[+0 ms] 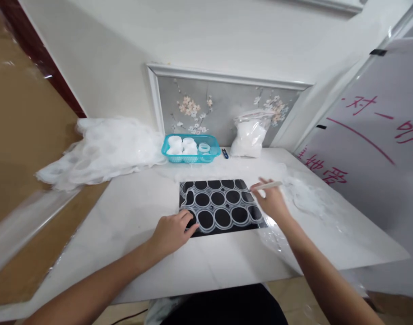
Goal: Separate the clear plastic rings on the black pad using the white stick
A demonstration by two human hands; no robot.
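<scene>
On the white table lies a black rectangular board (pixel 223 231), covered by a thin whitish sheet with rows of ring outlines (pixel 215 208). The left side of that sheet has an uneven, wavy edge. My left hand (pixel 172 230) rests at the board's lower left corner, thumb and fingers apart, fingertips touching the sheet. At the board's right edge, my right hand (pixel 271 201) is closed around a slim, pale pen-like tool (pixel 269 185). The tool's tip points left toward the upper right rings; whether it touches them I cannot tell.
A teal basket (pixel 192 159) with white rolls and clear rings stands at the back, beside small dark blue snips (pixel 225 153) and a clear bag of white material (pixel 248 135). White perforated sheets (pixel 104 149) pile up left. Transparent scraps (pixel 304 194) lie right, near a whiteboard (pixel 372 135).
</scene>
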